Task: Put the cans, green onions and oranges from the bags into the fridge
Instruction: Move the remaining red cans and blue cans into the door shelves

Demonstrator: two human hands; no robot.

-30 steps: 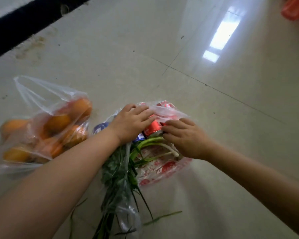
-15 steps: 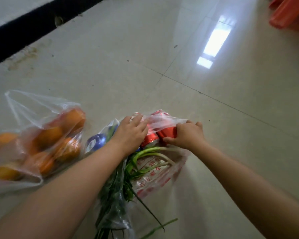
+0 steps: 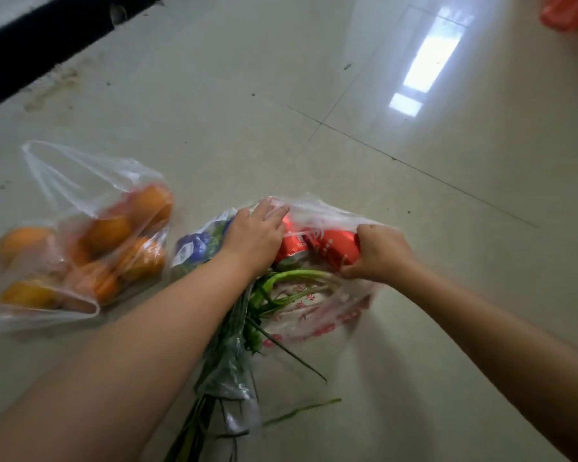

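Note:
A clear plastic bag with red print (image 3: 317, 315) lies on the floor and holds red cans (image 3: 327, 250), a blue can (image 3: 194, 248) and green onions (image 3: 274, 295) whose leaves stick out toward me. My left hand (image 3: 254, 238) grips the bag's left edge over the cans. My right hand (image 3: 379, 253) is closed on the bag's right edge beside a red can. Further left, a second clear bag (image 3: 80, 175) holds several oranges (image 3: 107, 233).
Everything sits on a glossy pale tiled floor (image 3: 381, 95). A dark baseboard (image 3: 47, 38) runs along the top left. An orange-red object (image 3: 568, 11) shows at the top right corner. One loose green leaf (image 3: 301, 410) lies on the floor near me.
My two hands have pulled apart, stretching the bag's mouth wider, so the red cans show more fully. My right hand moved right and closed into a fist on the plastic.

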